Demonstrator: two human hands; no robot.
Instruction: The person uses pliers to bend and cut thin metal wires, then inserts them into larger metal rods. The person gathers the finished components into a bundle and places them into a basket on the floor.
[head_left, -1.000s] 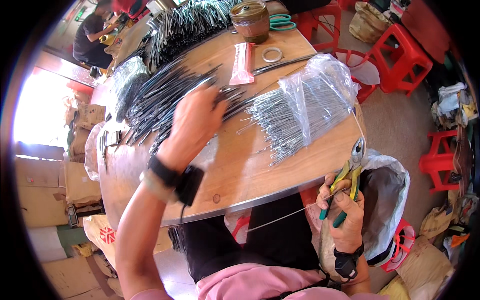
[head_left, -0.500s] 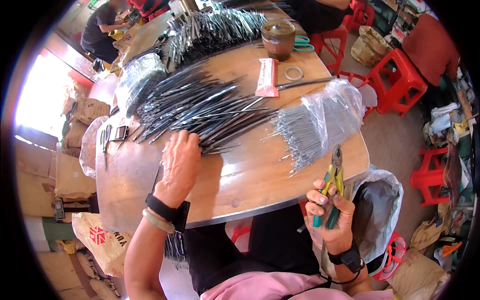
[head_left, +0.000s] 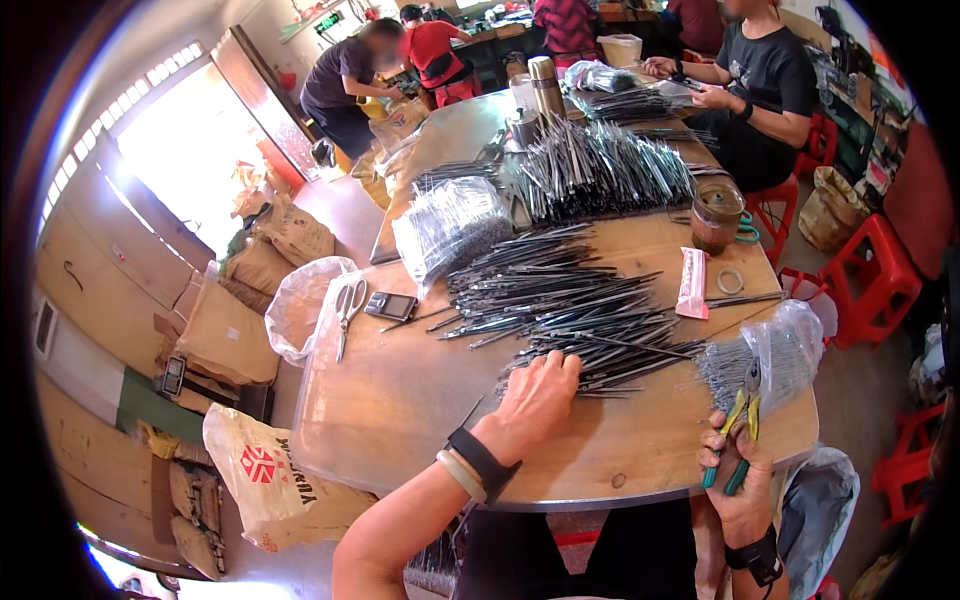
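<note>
My left hand (head_left: 540, 400) rests at the near edge of a loose pile of thin black strips (head_left: 570, 300), its fingers curled down onto the ends. What lies under the fingertips is hidden; one thin dark strip pokes out beside the wrist. In my right hand (head_left: 757, 490) are pliers (head_left: 752, 414) with yellow and green handles, jaws pointing up, held over the table's front right corner. Just behind the pliers lies a bundle of thin grey wires (head_left: 730, 370), partly inside a clear plastic bag (head_left: 790, 350).
Scissors (head_left: 349, 302) and a small black device (head_left: 391, 305) lie left on the table. A pink packet (head_left: 692, 283), a ring (head_left: 730, 281) and a brown jar (head_left: 717, 215) stand right. Farther back are another strip pile (head_left: 600, 170), a thermos (head_left: 546, 88) and a seated co-worker (head_left: 765, 75).
The head view has swung up and left, showing more of the room and shifting the table rightward and down. My left hand stays at the pile; my right still grips the pliers.
</note>
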